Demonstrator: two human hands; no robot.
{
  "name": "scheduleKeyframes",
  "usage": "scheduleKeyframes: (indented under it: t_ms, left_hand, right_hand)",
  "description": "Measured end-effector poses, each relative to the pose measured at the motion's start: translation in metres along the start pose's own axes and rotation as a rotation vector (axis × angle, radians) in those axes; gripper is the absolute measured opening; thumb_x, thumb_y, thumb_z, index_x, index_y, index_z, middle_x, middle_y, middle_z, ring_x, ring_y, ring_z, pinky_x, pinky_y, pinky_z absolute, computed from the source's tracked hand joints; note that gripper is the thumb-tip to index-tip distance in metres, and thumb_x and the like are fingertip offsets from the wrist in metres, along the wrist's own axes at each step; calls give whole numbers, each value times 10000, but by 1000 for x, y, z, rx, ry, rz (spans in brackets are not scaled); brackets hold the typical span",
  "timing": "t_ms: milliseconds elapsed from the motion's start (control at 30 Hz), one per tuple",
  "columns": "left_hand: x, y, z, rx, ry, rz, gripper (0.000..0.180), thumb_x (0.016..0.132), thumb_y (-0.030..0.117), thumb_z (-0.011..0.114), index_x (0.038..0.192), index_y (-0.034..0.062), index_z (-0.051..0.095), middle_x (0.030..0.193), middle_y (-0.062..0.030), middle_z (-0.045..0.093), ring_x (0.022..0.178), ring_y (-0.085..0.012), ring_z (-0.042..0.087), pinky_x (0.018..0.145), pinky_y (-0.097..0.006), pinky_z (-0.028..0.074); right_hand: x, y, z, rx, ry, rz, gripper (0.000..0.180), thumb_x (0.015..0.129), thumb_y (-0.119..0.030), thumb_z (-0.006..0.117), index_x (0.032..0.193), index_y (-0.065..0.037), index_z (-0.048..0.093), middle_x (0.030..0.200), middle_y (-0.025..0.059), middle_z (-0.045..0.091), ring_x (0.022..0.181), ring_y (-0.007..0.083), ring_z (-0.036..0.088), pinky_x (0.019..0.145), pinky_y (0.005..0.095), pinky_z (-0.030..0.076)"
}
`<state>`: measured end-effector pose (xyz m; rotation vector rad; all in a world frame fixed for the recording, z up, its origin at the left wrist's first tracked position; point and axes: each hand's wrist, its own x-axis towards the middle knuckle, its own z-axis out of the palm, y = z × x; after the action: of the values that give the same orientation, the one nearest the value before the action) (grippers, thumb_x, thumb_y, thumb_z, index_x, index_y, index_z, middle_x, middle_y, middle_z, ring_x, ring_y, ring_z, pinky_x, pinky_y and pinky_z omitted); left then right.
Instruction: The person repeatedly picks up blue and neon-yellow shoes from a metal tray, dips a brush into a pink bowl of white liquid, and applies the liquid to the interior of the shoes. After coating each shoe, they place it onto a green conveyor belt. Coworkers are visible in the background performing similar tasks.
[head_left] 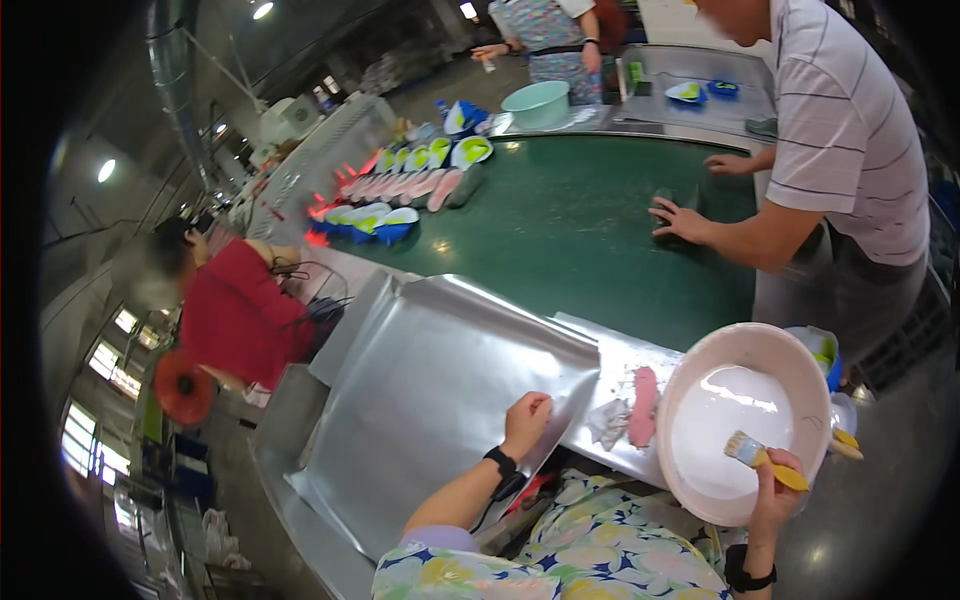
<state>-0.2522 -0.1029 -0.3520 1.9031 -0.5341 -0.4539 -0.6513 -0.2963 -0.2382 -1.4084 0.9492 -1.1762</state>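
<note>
Yellow-handled brush [765, 460] over pink basin [745, 345]

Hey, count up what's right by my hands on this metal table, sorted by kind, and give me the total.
Pink basin of white liquid: 1
Yellow-handled brush, held in the right hand: 1
Pink shoe sole: 1
White rag: 1
Total: 4
The left hand rests on the metal sheet.
</note>
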Motion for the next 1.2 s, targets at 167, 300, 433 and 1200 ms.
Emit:
scheduleKeyframes:
  t_ms: [167, 300, 433, 1200]
  left_hand:
    - [-3, -10, 4, 7, 17, 3, 187, 920, 180, 628, 1007, 25, 687, 759, -65, 695, 650, -126, 656, 601, -267, 529]
    - [0, -7, 8, 34, 2, 12, 187, 930, 180, 619, 1017, 25, 678, 778, -55, 693, 663, -116, 649, 618, -266, 525]
    - [0, -5, 8, 71, 3, 58, 173, 943, 165, 619, 1022, 18, 664, 779, -27, 676, 645, -79, 624, 590, -240, 520]
    - [-5, -6, 1, 183, 61, 152, 180, 930, 173, 606, 992, 15, 666, 771, -80, 695, 663, -158, 665, 627, -293, 526]
  right_hand:
    - [1, 6, -5, 15, 19, 12, 183, 889, 60, 609, 1053, -9, 563, 1109, 100, 568, 1060, 184, 563, 972, 316, 449]
    - [2, 18, -17, 20, -32, 36, 168, 910, 42, 598, 1069, 3, 558, 1143, 102, 556, 1091, 188, 555, 994, 319, 440]
    - [3, 16, -17, 5, -38, 47, 164, 923, 26, 601, 1080, 7, 555, 1157, 103, 550, 1099, 191, 552, 1005, 324, 434]
    - [4, 22, -17, -87, -60, 4, 199, 973, -83, 595, 1146, 13, 570, 1175, 96, 583, 1055, 168, 568, 921, 286, 462]
